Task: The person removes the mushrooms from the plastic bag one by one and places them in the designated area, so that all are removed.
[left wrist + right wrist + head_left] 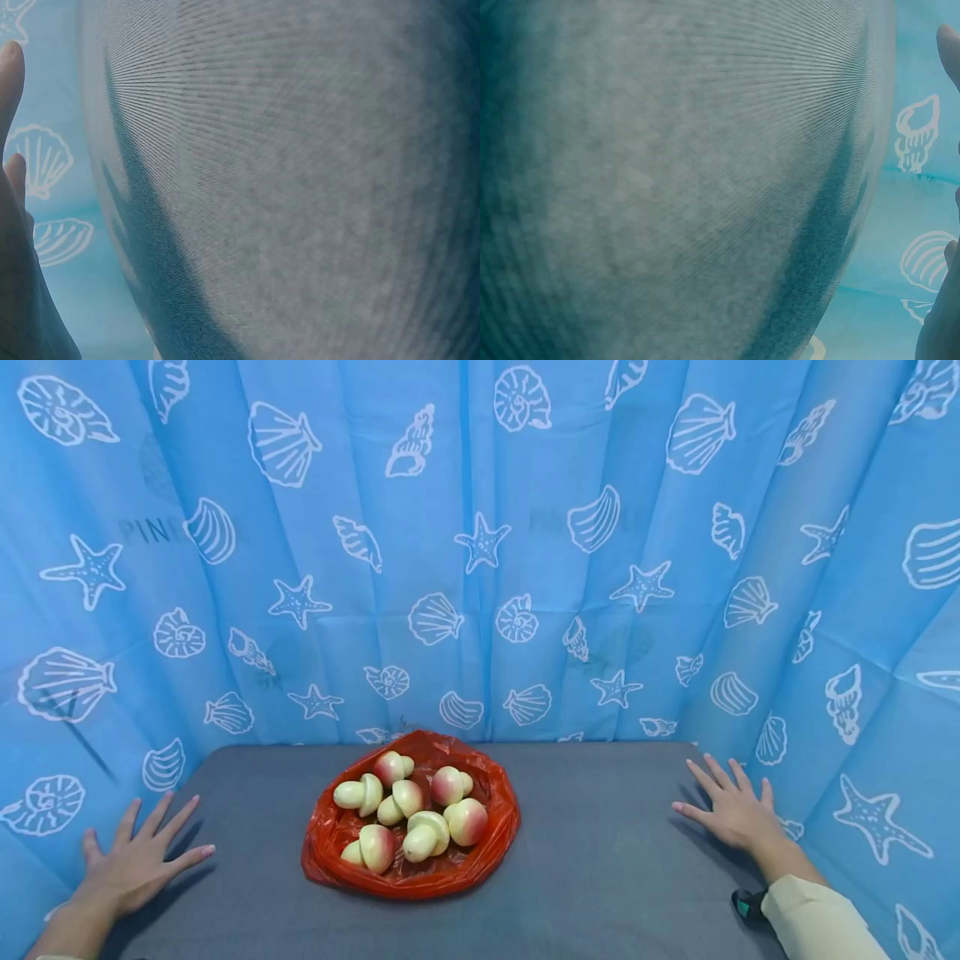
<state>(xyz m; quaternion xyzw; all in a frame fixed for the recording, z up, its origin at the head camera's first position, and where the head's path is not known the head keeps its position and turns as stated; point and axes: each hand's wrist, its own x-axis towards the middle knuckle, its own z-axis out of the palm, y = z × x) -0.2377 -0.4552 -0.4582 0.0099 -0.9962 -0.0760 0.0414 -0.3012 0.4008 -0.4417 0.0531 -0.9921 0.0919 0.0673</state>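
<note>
In the head view a red plastic bag (pixel 411 887), its rim rolled open, sits left of the middle of the grey table. Several mushroom-shaped pieces (pixel 377 849) lie in it, pale cream with a pink blush on some caps. My left hand (pixel 133 866) is spread at the table's left edge, apart from the bag and holding nothing. Over by the right edge my right hand (pixel 733 810) has its fingers spread too, also with nothing in it. Both wrist views show mostly grey cloth, with part of the left hand (pixel 22 277) and right hand (pixel 941 322) at the borders.
A grey cloth (pixel 600 860) covers the table. Behind it and along both sides hangs a blue curtain (pixel 480 577) printed with white shells and starfish. A dark wrist strap piece (pixel 748 906) shows beside the right sleeve (pixel 817 918).
</note>
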